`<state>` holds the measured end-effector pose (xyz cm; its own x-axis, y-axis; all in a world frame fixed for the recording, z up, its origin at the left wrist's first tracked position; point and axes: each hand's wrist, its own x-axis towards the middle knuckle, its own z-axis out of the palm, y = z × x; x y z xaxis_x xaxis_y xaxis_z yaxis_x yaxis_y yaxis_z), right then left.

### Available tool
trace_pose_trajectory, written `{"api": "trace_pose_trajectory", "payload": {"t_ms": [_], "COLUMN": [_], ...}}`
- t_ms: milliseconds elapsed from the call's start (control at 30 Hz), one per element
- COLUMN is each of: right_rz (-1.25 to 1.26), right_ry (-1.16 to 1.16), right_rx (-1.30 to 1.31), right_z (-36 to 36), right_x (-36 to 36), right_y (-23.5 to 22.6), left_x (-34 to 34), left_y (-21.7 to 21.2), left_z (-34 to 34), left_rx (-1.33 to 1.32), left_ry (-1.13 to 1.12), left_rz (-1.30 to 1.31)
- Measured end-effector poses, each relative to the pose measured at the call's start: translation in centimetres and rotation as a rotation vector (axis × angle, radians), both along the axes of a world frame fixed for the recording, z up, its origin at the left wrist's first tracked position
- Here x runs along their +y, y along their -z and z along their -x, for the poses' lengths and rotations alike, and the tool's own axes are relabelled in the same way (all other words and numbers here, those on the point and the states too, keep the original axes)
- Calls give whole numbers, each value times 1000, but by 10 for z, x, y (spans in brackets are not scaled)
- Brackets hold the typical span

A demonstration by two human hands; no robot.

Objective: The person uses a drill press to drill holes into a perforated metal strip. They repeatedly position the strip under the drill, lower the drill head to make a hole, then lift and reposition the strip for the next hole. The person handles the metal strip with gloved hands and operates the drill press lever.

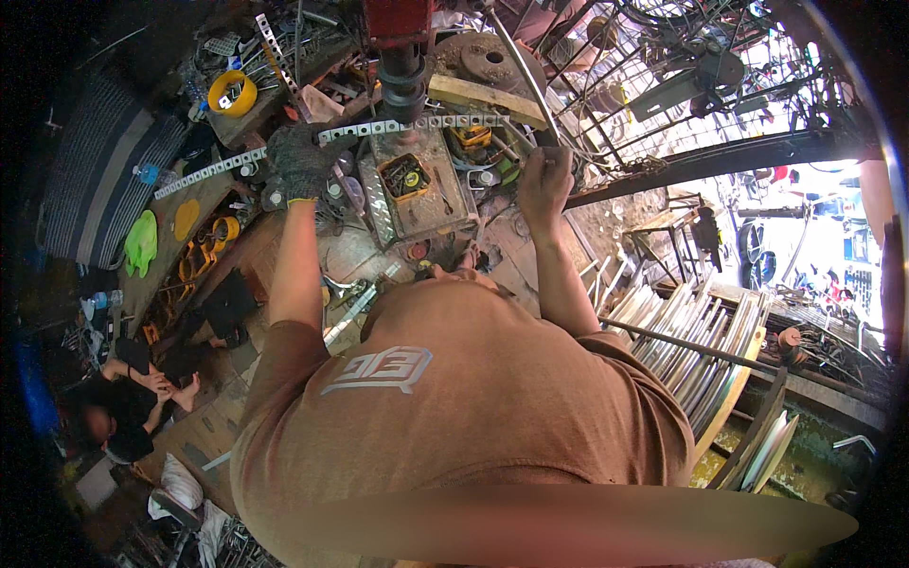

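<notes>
A long, pale metal strip with a row of square holes (213,170) runs across beneath a drill press (398,24). My left hand (303,161), in a dark grey work glove, is closed around the strip left of the dark drill chuck (402,80). The strip passes under the chuck, whose lower tip meets it or hangs just above; I cannot tell which. At the right, my bare right hand (546,185) is closed on the lower end of the press's long feed lever (521,66). A yellow-rimmed box of small metal parts (405,178) sits on the metal worktable (440,213) nearer me.
A yellow bowl of tools (232,93) stands at the far left, with another holed strip (270,43) beside it. A wooden bar (483,97) lies behind the chuck. Metal tubes (686,350) are stacked at the right. Another person (142,398) sits at the lower left.
</notes>
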<state>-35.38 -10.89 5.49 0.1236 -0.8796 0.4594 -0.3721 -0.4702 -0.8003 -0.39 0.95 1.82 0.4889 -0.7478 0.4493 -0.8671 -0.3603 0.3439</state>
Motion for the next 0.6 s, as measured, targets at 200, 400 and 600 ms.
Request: {"api": "trace_pose_trajectory", "payload": {"t_ms": [200,400,600], "right_rz": [-10,108,184], "right_ry": [-43,-72,-82], "right_rx": [-73,-57,-44], "right_z": [-10,-22,-35], "right_x": [-2,-2,-8], "right_y": [1,-17,-32], "left_x": [0,-4,-5], "left_y": [28,38,64], "left_z": [-8,1,5], "left_rx": [19,200,366], "left_ry": [-12,-35,-29], "left_rz": [110,165,151]}}
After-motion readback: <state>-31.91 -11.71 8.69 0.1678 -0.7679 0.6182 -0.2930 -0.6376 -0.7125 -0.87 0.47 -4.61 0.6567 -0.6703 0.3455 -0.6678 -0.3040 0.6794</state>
